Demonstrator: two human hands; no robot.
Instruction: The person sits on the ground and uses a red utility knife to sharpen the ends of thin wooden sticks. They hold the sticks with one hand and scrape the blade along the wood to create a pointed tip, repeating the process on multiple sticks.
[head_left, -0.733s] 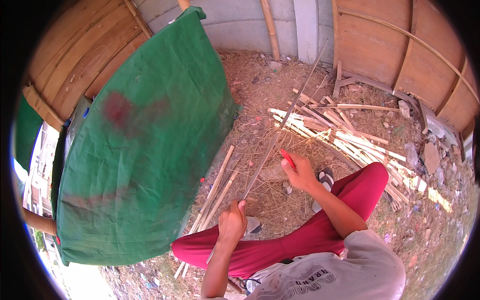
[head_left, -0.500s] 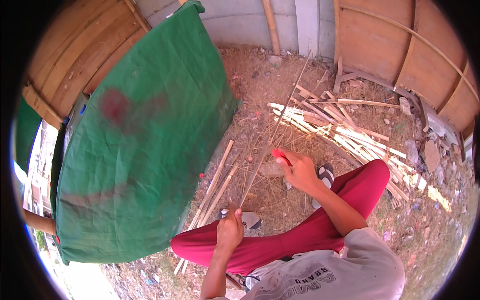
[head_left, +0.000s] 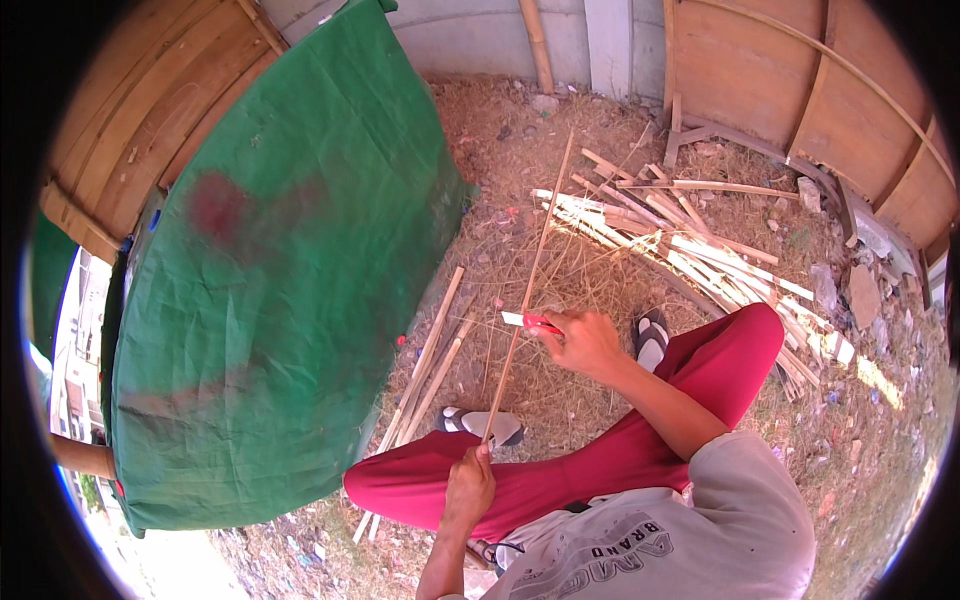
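A long, thin bamboo strip [head_left: 541,248] slants up and away from my left hand [head_left: 470,487], whose fingers are closed round its near end. In my right hand [head_left: 588,343] is a red-handled knife [head_left: 541,324]. Its bright blade lies at the strip, roughly midway along; whether it touches cannot be made out. My crossed legs in dark pink trousers [head_left: 700,375] are beneath both arms, and the strip's lower part passes over one of my sandals [head_left: 455,420].
A pile of split bamboo strips [head_left: 690,245] lies on the dry, grassy ground ahead to the right. Several more strips [head_left: 425,372] lie at the left, beside a large green tarp [head_left: 290,330]. Wooden panels [head_left: 750,80] and a grey wall [head_left: 470,45] stand behind.
The knife has turned so its blade points left across the strip, and my right hand has moved slightly left and nearer. The strip's far end has swung left; my left hand has moved slightly nearer.
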